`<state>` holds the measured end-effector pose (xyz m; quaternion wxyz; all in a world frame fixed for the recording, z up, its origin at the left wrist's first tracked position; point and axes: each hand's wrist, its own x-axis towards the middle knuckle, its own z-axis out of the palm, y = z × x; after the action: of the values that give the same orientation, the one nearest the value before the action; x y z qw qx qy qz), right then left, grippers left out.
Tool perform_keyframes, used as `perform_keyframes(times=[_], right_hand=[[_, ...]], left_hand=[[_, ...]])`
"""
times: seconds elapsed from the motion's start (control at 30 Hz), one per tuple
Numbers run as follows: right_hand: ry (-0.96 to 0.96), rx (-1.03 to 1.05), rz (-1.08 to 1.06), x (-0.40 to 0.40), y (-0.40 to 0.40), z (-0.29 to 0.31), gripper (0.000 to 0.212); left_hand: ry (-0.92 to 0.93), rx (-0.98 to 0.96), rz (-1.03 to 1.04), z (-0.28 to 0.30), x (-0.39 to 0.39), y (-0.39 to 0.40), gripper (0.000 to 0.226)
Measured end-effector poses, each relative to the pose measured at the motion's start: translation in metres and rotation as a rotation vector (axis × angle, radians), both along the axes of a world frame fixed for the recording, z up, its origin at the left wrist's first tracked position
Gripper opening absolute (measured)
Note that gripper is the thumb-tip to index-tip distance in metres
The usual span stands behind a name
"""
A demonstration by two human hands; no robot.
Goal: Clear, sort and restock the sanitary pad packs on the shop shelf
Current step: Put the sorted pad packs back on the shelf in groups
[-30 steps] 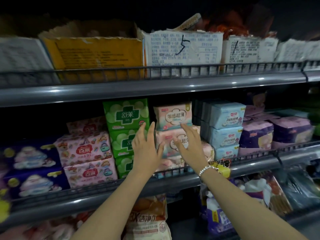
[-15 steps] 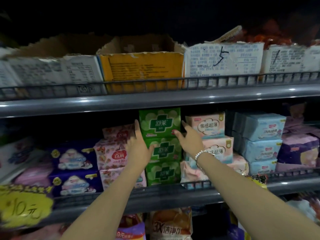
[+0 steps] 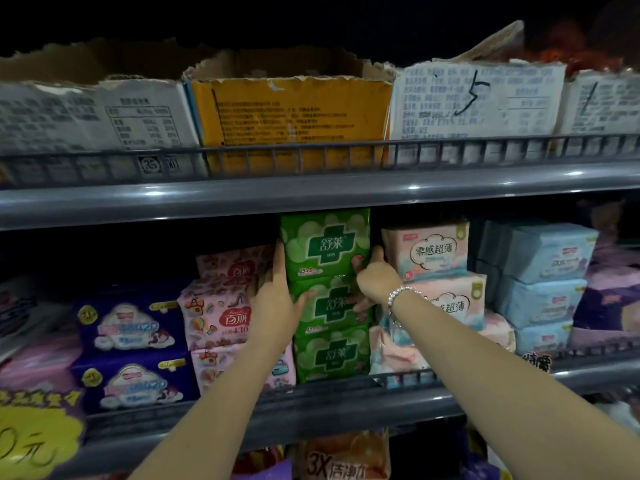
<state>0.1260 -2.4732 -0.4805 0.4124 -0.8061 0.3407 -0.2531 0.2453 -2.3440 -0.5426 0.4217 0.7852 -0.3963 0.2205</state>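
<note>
Three green pad packs stand stacked on the middle shelf: top pack (image 3: 325,242), middle pack (image 3: 334,304), bottom pack (image 3: 332,355). My left hand (image 3: 277,303) grips the stack's left side, fingers running up beside the top pack and thumb across the front of the middle pack. My right hand (image 3: 375,278), a bead bracelet on its wrist, holds the right side where the top and middle packs meet, fingertips curled onto their fronts. Pink patterned packs (image 3: 221,315) sit just left of the stack. Pale pink packs (image 3: 429,251) are right of it.
Dark blue packs (image 3: 131,327) fill the far left and light blue packs (image 3: 550,252) the right. The upper shelf (image 3: 311,194) hangs just over the green stack and carries torn cardboard boxes (image 3: 291,112). A wire rail (image 3: 408,377) fronts the shelf. A yellow price tag (image 3: 31,441) hangs lower left.
Both hands moved left from the pale pink stack to the green stack and closed on its two sides. The view shifted left and closer.
</note>
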Motion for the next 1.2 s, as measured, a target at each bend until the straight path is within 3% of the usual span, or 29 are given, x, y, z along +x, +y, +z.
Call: perform_keyframes(times=[0.17,0.3,0.47,0.67,0.77,0.9,1.07,1.2], right_hand=[[0.005,0.147,0.022,0.002,0.008,0.003,0.053],[0.013,0.114,-0.012,0.002,0.012,0.0,0.053],[0.06,-0.057,-0.081,0.001,0.006,-0.003,0.037],[-0.089,-0.1,-0.102,-0.015,0.018,-0.01,0.034],[-0.241,-0.109,-0.127,-0.022,0.027,-0.025,0.05],[-0.282,-0.247,-0.099,-0.034,0.044,-0.067,0.045],[-0.119,-0.348,0.057,-0.035,0.041,-0.111,0.062],[-0.087,-0.285,0.054,-0.026,0.043,-0.118,0.069]], left_hand=[[0.091,0.029,-0.025,0.001,0.006,0.003,0.117],[0.102,0.054,-0.006,0.005,0.007,0.002,0.109],[0.107,0.107,0.042,0.004,0.008,-0.002,0.109],[0.108,0.06,0.031,0.01,-0.019,0.007,0.114],[-0.166,0.027,0.124,-0.001,-0.028,0.012,0.121],[-0.591,0.418,0.197,-0.027,-0.03,0.002,0.14],[-0.644,0.596,0.282,-0.043,-0.016,-0.003,0.152],[-0.7,0.605,0.308,-0.043,-0.004,-0.003,0.149]])
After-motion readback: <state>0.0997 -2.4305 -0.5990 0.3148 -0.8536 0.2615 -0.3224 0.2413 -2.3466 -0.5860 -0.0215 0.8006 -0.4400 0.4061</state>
